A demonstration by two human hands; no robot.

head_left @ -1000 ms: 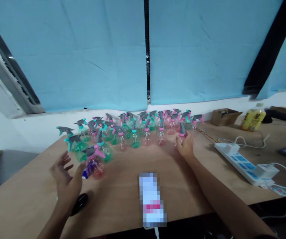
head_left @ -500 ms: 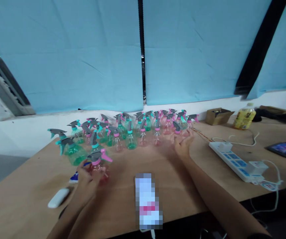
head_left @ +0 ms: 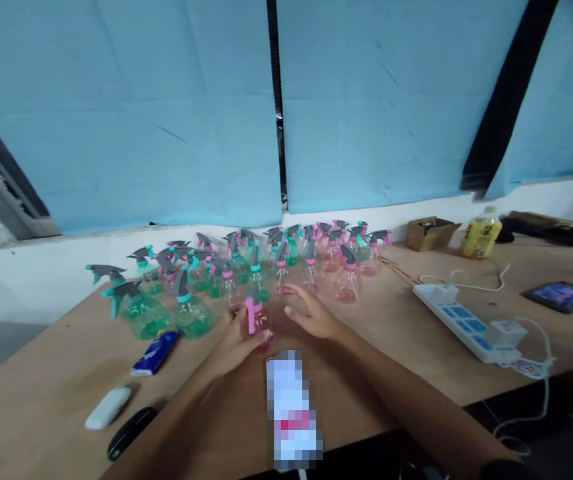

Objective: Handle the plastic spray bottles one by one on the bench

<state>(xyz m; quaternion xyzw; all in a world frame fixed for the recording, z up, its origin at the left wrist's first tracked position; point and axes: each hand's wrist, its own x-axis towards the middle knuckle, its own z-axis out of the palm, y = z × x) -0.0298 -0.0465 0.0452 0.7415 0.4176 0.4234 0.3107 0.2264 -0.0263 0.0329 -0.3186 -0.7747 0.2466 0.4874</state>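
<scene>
A pink spray bottle with a grey and pink trigger head stands upright in my left hand, whose fingers and thumb wrap round its body. Just right of it is my right hand, fingers apart and holding nothing, close to the bottle without visibly touching it. Behind both hands, pink and green spray bottles stand in rough rows. A clear pink one is at the near right of the group, and a green one is at the near left.
A blurred-out phone lies at the front with a cable. On the left are a blue packet, a white case and a black object. To the right are a power strip, tablet, cardboard box and yellow drink bottle.
My left hand has brought the pink spray bottle rightward to the middle. My right hand has left the clear pink bottle at the right and moved left toward it. The view has shifted slightly.
</scene>
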